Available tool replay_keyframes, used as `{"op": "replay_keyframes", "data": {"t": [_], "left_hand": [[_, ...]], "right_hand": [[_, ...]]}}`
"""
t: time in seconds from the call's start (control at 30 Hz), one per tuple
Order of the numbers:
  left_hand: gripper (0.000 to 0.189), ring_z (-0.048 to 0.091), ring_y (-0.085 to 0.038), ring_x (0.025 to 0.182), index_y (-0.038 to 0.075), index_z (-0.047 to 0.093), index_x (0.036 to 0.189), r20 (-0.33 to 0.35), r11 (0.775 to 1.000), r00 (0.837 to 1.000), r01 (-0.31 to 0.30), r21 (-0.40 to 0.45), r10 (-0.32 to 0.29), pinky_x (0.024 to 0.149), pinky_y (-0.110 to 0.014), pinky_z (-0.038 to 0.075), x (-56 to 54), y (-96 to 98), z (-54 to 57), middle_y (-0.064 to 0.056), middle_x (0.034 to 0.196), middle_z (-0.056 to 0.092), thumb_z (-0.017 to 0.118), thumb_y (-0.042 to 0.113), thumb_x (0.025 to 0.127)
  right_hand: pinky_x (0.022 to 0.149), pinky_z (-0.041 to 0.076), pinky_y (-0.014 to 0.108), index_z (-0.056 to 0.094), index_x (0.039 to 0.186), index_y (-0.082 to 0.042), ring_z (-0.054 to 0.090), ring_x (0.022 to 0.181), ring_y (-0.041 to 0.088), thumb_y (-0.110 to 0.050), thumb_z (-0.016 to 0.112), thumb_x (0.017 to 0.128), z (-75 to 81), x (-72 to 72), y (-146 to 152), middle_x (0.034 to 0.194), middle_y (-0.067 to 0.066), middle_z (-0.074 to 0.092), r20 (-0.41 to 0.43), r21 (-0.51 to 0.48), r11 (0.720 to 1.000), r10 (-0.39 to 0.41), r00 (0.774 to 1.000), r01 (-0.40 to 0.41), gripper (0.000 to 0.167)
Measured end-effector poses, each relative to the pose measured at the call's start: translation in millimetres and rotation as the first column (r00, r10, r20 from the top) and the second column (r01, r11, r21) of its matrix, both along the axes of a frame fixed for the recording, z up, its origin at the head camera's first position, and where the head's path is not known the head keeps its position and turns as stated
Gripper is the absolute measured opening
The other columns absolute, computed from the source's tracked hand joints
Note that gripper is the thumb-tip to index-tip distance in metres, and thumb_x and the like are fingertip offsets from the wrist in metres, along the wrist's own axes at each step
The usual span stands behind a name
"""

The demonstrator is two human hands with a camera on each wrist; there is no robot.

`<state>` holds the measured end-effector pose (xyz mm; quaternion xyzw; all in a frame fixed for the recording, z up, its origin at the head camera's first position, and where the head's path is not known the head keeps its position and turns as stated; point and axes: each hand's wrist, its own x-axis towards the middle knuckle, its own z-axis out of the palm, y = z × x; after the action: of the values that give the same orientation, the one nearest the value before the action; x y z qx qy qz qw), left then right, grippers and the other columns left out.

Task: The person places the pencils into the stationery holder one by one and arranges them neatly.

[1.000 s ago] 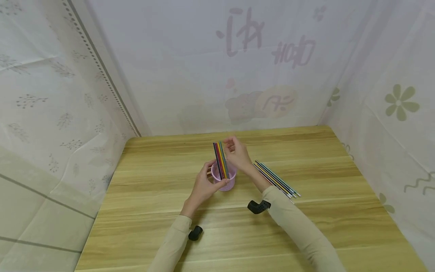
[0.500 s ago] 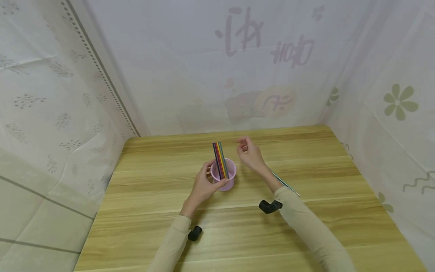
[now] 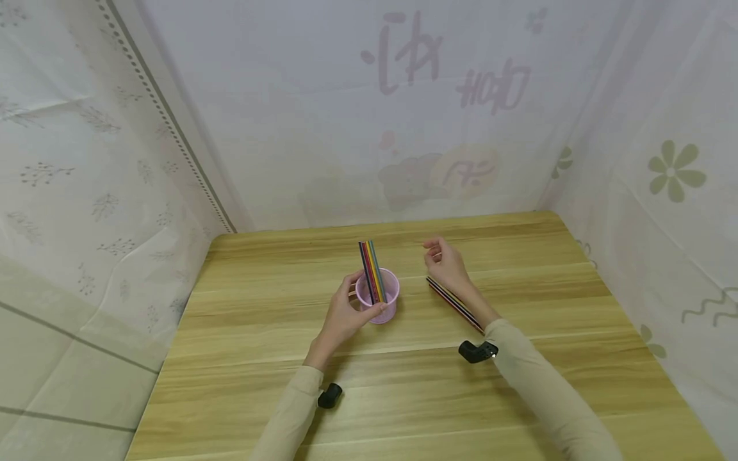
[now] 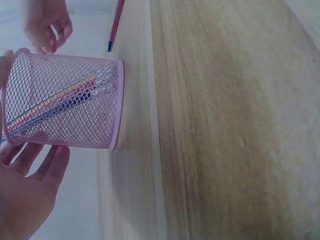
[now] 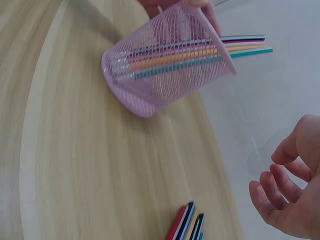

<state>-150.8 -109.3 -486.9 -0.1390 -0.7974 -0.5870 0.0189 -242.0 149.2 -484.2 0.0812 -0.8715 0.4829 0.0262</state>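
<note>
My left hand (image 3: 344,317) grips a pink mesh pencil cup (image 3: 392,308), fingers round its far left side and thumb over the near rim. Inside the cup several colored pencils (image 3: 369,264) lean together, dark, red, yellow and blue-green ends standing out above the rim. The left wrist view shows their lower ends through the mesh (image 4: 65,110). To the right, my right hand (image 3: 450,266) hovers with loosely bent fingers, and nothing shows between them in the right wrist view. Below it, several more pencils (image 3: 454,305) lie bundled on the table, partly covered by the right forearm.
The wood-grain table (image 3: 369,397) ends at a pale printed curtain (image 3: 288,128) behind, with similar curtains on the left and right. A black wrist camera (image 3: 477,351) sits on the right sleeve, another (image 3: 330,396) on the left.
My right hand has moved right, away from the pencils in the cup to above the loose pencils on the table. The left hand and cup have stayed nearly still.
</note>
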Motion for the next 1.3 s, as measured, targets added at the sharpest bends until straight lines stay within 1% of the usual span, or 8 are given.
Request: {"op": "replay_keyframes", "data": {"t": [0.13, 0.3, 0.57, 0.73, 0.9, 1.1, 1.23, 1.3], "left_hand": [[0.081, 0.056, -0.045, 0.125, -0.006, 0.042, 0.147, 0.010, 1.000, 1.000, 0.006, -0.002, -0.006, 0.104, -0.055, 0.052, 0.1, 0.0, 1.1, -0.030, 0.136, 0.055, 0.086, 0.010, 0.081], [0.080, 0.055, -0.046, 0.125, -0.005, 0.042, 0.148, 0.026, 1.000, 1.000, 0.011, -0.006, -0.011, 0.105, -0.056, 0.051, 0.0, 0.8, 2.4, -0.031, 0.135, 0.054, 0.085, 0.010, 0.082], [0.082, 0.055, -0.044, 0.125, -0.004, 0.041, 0.148, 0.020, 1.000, 1.000, 0.000, 0.003, 0.000, 0.105, -0.053, 0.052, -2.1, -0.2, -4.7, -0.030, 0.136, 0.055, 0.086, 0.011, 0.081], [0.083, 0.055, -0.045, 0.124, -0.003, 0.042, 0.148, 0.013, 1.000, 1.000, -0.008, 0.026, 0.008, 0.105, -0.055, 0.052, -3.9, 0.7, -8.7, -0.030, 0.135, 0.055, 0.087, 0.010, 0.079], [0.083, 0.055, -0.047, 0.124, -0.003, 0.043, 0.148, 0.010, 0.999, 1.000, -0.014, 0.032, 0.013, 0.105, -0.057, 0.051, -4.3, 1.7, -8.9, -0.029, 0.135, 0.056, 0.087, 0.009, 0.079], [0.082, 0.055, -0.047, 0.123, -0.005, 0.042, 0.147, 0.007, 1.000, 1.000, -0.008, 0.015, 0.008, 0.105, -0.057, 0.052, -3.0, 1.9, -5.2, -0.030, 0.135, 0.055, 0.087, 0.009, 0.080], [0.081, 0.056, -0.046, 0.123, -0.005, 0.043, 0.147, 0.007, 1.000, 1.000, -0.010, 0.003, 0.010, 0.104, -0.055, 0.052, -1.3, 2.8, -0.7, -0.030, 0.135, 0.056, 0.086, 0.009, 0.080], [0.081, 0.056, -0.046, 0.123, -0.005, 0.043, 0.147, 0.010, 1.000, 1.000, -0.012, 0.002, 0.012, 0.104, -0.055, 0.052, -0.8, 3.2, 0.7, -0.030, 0.135, 0.056, 0.086, 0.009, 0.080]], "right_hand": [[0.076, 0.056, 0.033, 0.059, 0.121, -0.001, 0.066, 0.093, 0.032, -0.003, 0.055, 0.097, -2.8, 0.7, 9.5, 0.104, 0.019, 0.064, 0.024, 0.032, 0.999, 0.003, 1.000, -0.004, 0.024], [0.081, 0.056, 0.037, 0.057, 0.124, 0.003, 0.065, 0.096, 0.033, -0.001, 0.054, 0.095, -9.5, 0.9, 20.5, 0.107, 0.021, 0.063, 0.045, 0.043, 0.999, 0.001, 0.999, -0.003, 0.029], [0.085, 0.058, 0.046, 0.058, 0.116, 0.005, 0.067, 0.095, 0.036, 0.002, 0.058, 0.092, -24.9, 0.9, 35.4, 0.103, 0.023, 0.065, 0.019, 0.082, 0.997, 0.003, 1.000, -0.005, 0.025], [0.085, 0.057, 0.048, 0.060, 0.115, 0.005, 0.066, 0.094, 0.036, -0.001, 0.059, 0.092, -32.5, 1.1, 43.3, 0.101, 0.022, 0.065, 0.036, 0.120, 0.993, -0.011, 0.999, 0.006, 0.024], [0.086, 0.056, 0.050, 0.061, 0.111, 0.006, 0.065, 0.094, 0.036, 0.000, 0.063, 0.091, -39.6, 1.9, 49.8, 0.100, 0.024, 0.066, 0.041, 0.146, 0.989, 0.000, 0.999, -0.006, 0.021], [0.080, 0.053, 0.043, 0.063, 0.108, 0.005, 0.063, 0.089, 0.032, 0.001, 0.063, 0.087, -46.5, 3.5, 56.8, 0.096, 0.020, 0.065, 0.057, 0.204, 0.979, 0.012, 0.998, -0.023, 0.021], [0.072, 0.046, 0.035, 0.065, 0.105, 0.005, 0.058, 0.082, 0.027, 0.003, 0.060, 0.083, -48.7, 3.6, 60.6, 0.089, 0.015, 0.062, 0.071, 0.251, 0.967, 0.017, 0.997, -0.035, 0.023], [0.070, 0.045, 0.033, 0.065, 0.105, 0.004, 0.057, 0.081, 0.026, 0.003, 0.059, 0.082, -49.8, 3.3, 62.2, 0.088, 0.014, 0.062, 0.078, 0.276, 0.960, 0.014, 0.997, -0.035, 0.024]]}}
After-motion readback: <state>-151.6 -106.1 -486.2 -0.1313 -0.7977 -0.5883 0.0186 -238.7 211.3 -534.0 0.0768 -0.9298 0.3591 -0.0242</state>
